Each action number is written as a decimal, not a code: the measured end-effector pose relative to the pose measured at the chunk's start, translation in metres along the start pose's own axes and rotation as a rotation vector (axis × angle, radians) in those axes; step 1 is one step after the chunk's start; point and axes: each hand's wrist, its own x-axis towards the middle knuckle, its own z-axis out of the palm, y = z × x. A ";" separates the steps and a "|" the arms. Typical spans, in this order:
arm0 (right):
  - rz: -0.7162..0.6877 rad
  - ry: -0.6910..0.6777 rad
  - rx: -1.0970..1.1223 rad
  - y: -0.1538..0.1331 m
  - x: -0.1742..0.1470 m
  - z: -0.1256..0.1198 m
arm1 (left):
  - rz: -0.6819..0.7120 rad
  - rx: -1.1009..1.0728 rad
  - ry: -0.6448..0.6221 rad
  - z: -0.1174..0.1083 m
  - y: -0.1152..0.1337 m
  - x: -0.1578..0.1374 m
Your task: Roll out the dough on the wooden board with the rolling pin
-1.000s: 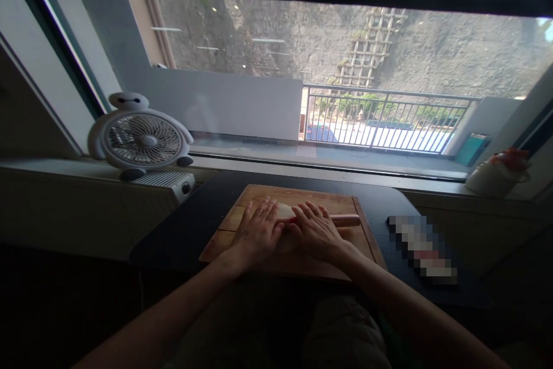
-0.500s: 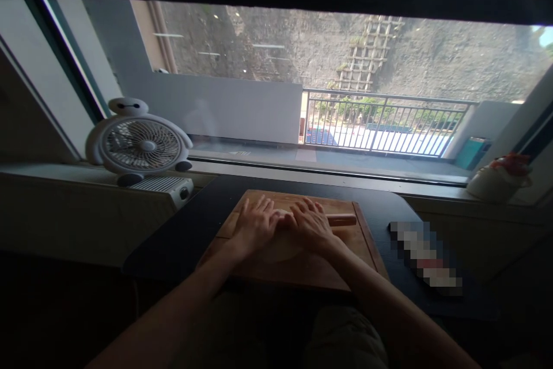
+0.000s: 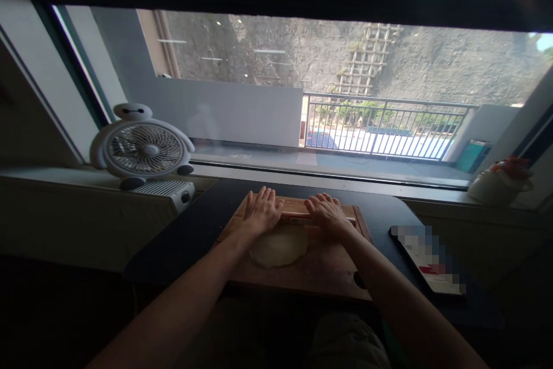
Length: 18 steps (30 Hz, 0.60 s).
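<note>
A flat, round sheet of dough [image 3: 280, 247] lies on the wooden board [image 3: 322, 278]. Just beyond it, a wooden rolling pin [image 3: 296, 216] runs crosswise near the board's far edge. My left hand [image 3: 264, 210] rests flat over the pin's left part, fingers stretched forward. Over the right part lies my right hand [image 3: 327, 212], its fingers also extended and not wrapped round the wood. Part of the pin shows between my hands, and its right end sticks out past the right one. My left forearm and hand cover the dough's left edge.
The board sits on a dark table [image 3: 181, 242] below a window. A blurred-out flat object [image 3: 427, 262] lies on the table at right. On the ledge stand a white fan [image 3: 149, 150] at left and a pale pot [image 3: 496, 185] at right.
My hands have moved apart, from close together to wide on the rolling pin. More of the dough and the pin's middle now show. The view has tilted slightly.
</note>
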 end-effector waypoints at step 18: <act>-0.220 0.117 -0.030 0.013 -0.106 0.002 | 0.209 -0.020 0.248 0.000 -0.013 -0.112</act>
